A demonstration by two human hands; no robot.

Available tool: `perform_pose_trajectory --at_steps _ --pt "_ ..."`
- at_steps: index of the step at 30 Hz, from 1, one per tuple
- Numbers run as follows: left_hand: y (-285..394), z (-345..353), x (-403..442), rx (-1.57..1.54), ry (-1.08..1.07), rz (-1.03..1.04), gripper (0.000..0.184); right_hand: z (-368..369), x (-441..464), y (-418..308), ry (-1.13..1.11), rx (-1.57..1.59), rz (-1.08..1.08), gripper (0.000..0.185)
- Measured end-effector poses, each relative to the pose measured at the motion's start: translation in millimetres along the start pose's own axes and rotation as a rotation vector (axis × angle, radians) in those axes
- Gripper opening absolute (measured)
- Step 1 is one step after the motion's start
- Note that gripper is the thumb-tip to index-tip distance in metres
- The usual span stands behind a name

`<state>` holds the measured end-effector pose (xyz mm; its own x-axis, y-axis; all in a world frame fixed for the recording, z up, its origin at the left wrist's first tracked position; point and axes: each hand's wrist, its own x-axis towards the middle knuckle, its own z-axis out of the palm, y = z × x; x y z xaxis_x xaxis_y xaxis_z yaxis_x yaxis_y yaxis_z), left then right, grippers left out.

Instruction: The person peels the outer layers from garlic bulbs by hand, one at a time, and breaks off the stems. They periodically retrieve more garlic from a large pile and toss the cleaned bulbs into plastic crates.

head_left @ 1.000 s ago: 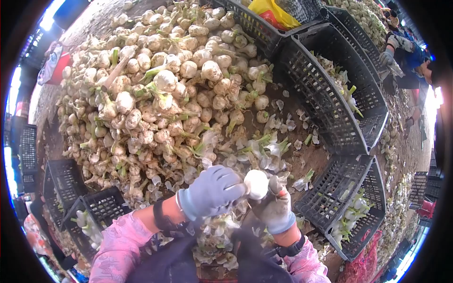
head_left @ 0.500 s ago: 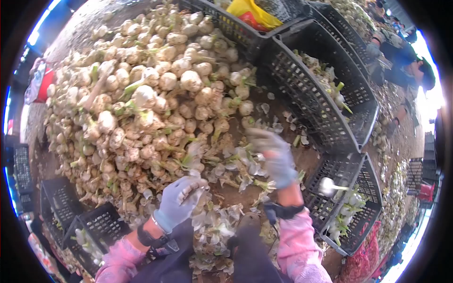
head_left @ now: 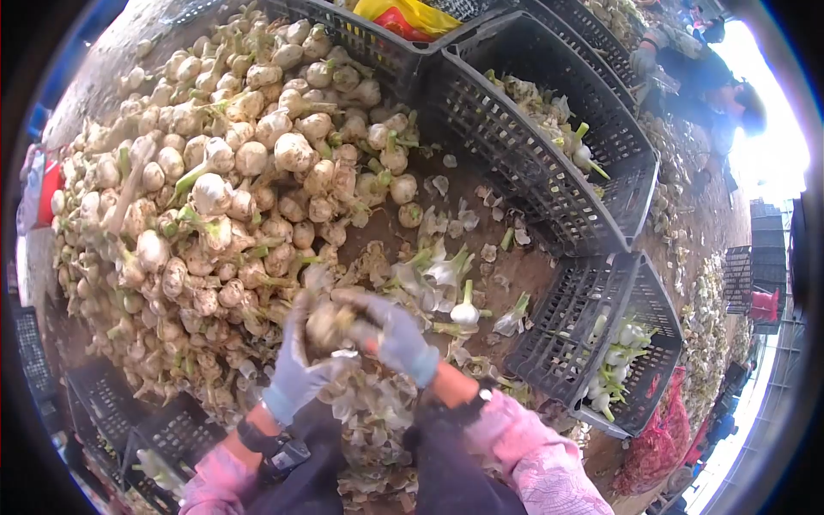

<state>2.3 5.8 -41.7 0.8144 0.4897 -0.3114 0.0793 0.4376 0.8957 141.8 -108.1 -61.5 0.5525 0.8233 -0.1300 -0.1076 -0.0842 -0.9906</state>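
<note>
In the head view both hands wear pale grey gloves and meet low in front of the heap. Between them is a motion-blurred garlic bulb. My left hand is closed round its left side. From the right, my right hand grips the same bulb, its fingertips smeared by motion. Just beyond lies the large heap of untrimmed garlic, brownish with stalks. A clean white garlic bulb with a short green stem rests on the ground right of my hands. Loose papery skins cover the ground below.
A black crate with trimmed garlic stands at the right, beside a larger black crate. More black crates sit at the lower left. A red mesh bag lies at the right. A person works at the upper right.
My right hand has come back leftward to join my left hand on a bulb. The white bulb that was in the air over the right crate is no longer airborne. The view has shifted.
</note>
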Motion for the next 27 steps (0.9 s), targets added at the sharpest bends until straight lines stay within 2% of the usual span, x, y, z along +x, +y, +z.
perform_pose_trajectory --at_steps 2,4,6,9,12,13,16,18,21,23,24,26,27 --pt "1.4 -9.0 -2.5 0.011 -0.048 -0.268 0.062 -12.6 -21.9 -26.9 -0.048 0.124 0.105 0.052" --pt "-15.3 -5.5 -16.0 -0.039 0.047 -0.351 0.044 -51.7 -34.6 -2.2 0.200 -0.524 -0.053 0.063" --pt "-12.6 -3.5 -20.1 -0.096 0.023 -0.393 0.045 -79.5 -58.4 -2.4 0.432 -1.173 0.253 0.063" --pt "-8.6 0.1 -21.7 -0.017 0.052 -0.402 0.054 -84.9 -80.1 27.2 0.325 -1.350 0.451 0.053" --pt "-5.4 8.1 -27.6 -0.137 0.002 -0.394 0.058 -99.6 -89.9 73.2 0.286 -1.274 0.367 0.049" --pt "-7.6 9.7 -29.1 -0.124 -0.040 -0.352 0.064 -106.7 -93.3 88.8 0.337 -1.240 0.275 0.045" --pt "-0.3 15.7 -33.9 0.019 -0.108 -0.331 0.066 -103.9 -99.9 73.2 0.711 -0.469 0.160 0.039" --pt "6.4 20.8 -34.4 0.084 -0.122 -0.302 0.069 -105.0 -105.0 3.1 0.670 0.318 0.059 0.043" --pt "2.8 25.3 -31.8 0.179 -0.129 -0.251 0.072 -130.6 -132.5 -49.4 0.341 1.296 -0.440 0.051" --pt "12.3 35.6 -30.2 0.157 -0.153 -0.275 0.075 -123.2 -130.4 -56.3 0.313 1.397 -0.349 0.052" --pt "11.5 38.2 -29.6 0.207 -0.159 -0.211 0.076 -119.6 -129.4 -59.7 0.301 1.449 -0.302 0.054" --pt "7.5 42.5 -29.0 0.305 -0.166 -0.086 0.078 -87.2 -118.1 -42.9 0.239 0.890 -0.100 0.053" --pt "13.7 48.6 -31.1 0.313 -0.136 -0.012 0.080 -64.7 -109.2 -57.7 0.226 0.481 0.080 0.054"
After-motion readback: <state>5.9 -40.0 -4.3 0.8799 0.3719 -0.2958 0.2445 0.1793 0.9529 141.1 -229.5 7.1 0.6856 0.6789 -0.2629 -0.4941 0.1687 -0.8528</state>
